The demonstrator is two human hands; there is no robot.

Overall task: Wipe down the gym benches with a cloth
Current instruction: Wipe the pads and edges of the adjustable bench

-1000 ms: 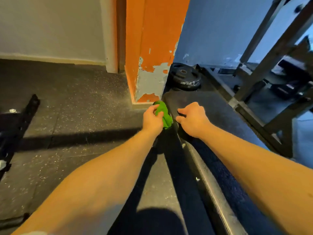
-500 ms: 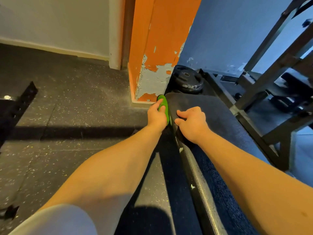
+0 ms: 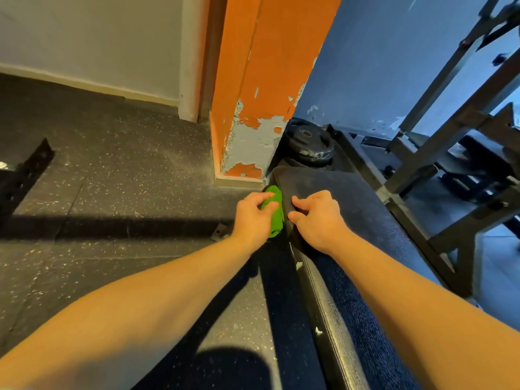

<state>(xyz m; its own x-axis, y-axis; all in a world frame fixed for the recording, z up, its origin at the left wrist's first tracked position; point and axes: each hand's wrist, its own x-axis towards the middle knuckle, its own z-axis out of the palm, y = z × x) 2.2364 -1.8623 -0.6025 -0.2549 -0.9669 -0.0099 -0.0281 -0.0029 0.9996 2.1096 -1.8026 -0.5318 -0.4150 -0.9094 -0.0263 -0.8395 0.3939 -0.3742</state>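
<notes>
No readable text or labels anywhere.

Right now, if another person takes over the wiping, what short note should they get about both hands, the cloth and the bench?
Left hand: closed on the crumpled green cloth, pressing it against the left side edge of the black padded bench, near its far end.
Right hand: no cloth, resting on the bench top at the same edge, fingers curled.
Done: cannot tell; the top looks dusty, with white flecks along the near side edge.
Left: probably the top and the remaining side edge.
</notes>
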